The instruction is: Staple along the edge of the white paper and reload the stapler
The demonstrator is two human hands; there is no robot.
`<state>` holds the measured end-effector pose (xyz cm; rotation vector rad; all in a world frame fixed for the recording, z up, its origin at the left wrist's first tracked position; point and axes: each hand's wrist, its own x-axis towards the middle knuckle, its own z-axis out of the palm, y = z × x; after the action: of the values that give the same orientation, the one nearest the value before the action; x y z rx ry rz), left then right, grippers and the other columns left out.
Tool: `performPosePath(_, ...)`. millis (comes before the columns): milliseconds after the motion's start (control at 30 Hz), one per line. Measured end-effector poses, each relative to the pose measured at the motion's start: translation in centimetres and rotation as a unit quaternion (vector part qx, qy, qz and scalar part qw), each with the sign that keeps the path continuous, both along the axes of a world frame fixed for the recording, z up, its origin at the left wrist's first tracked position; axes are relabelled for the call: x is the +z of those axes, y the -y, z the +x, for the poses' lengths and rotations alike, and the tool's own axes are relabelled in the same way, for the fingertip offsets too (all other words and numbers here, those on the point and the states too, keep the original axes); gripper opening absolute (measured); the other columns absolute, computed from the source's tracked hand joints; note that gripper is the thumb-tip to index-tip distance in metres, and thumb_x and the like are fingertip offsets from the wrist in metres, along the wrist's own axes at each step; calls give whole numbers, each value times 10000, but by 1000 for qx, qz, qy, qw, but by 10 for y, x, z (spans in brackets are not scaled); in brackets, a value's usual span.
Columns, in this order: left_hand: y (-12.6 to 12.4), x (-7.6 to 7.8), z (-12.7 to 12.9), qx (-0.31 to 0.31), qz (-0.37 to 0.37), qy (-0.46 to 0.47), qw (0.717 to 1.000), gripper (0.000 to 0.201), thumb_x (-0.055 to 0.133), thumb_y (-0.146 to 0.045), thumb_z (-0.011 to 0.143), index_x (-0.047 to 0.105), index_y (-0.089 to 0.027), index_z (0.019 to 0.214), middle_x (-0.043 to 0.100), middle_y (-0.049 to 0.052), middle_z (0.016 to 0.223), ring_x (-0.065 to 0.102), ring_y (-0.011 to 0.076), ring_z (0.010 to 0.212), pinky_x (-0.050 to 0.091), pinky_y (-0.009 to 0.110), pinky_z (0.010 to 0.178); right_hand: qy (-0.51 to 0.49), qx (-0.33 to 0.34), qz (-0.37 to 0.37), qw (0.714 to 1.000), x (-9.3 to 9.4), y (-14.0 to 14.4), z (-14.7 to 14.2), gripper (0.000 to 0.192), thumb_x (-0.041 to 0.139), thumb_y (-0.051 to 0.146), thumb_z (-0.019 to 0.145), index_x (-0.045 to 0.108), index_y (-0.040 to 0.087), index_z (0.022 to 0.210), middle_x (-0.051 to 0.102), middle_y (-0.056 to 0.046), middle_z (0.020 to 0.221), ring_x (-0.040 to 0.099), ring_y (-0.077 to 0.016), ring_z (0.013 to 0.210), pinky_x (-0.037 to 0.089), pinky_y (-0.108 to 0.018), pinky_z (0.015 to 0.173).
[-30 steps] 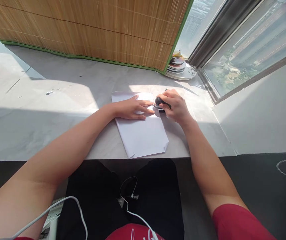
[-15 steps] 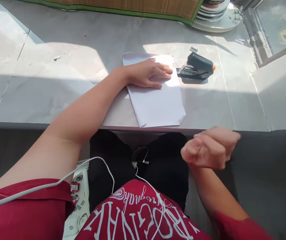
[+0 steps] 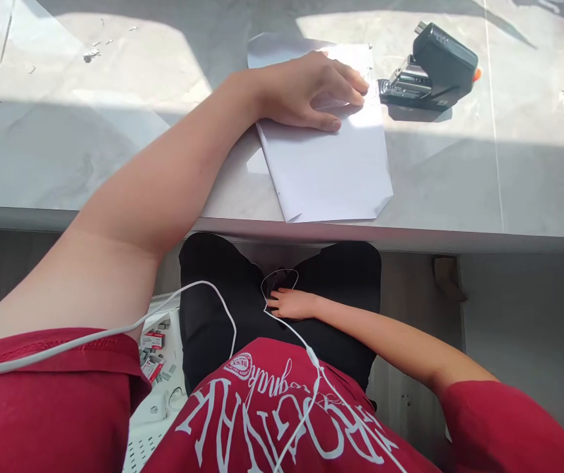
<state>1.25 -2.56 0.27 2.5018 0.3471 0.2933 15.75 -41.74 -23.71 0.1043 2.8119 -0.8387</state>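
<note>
Head view — left hand (image 3: 311, 92) on paper (image 3: 331, 164)

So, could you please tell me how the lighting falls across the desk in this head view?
Head view: hard sunlight overexposes the far end of the paper by the left hand; the stapler casts a sharp shadow; the right hand on the lap lies in shade; edges bow from wide-angle distortion.

Counter (image 3: 89, 144) left of the paper (image 3: 331, 164) was wide open; on the right only the stapler (image 3: 432, 66) sat in the way, bare beyond it.
</note>
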Motion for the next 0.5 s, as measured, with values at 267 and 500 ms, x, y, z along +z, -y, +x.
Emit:
performPosePath(267,2,3,0,-4,13,-19,1000,704,589,-673,915,664,-385,1553,504,-173,1700,465,343,1543,337,483,1335,29,1,-40,999,-15,-4,1,408,799,292,958,784,322,1364,602,-163,1515,581,-377,1268,493,-490,1016)
performPosePath(500,5,6,-1,3,17,-48,999,915,421,-965,853,636,-421,1557,631,-225,1557,274,324,1581,279,379,1354,41,-62,-89,993,-9,-13,19,595,745,130,940,725,379,1481,652,-164,1398,601,-334,1216,494,-472,1027)
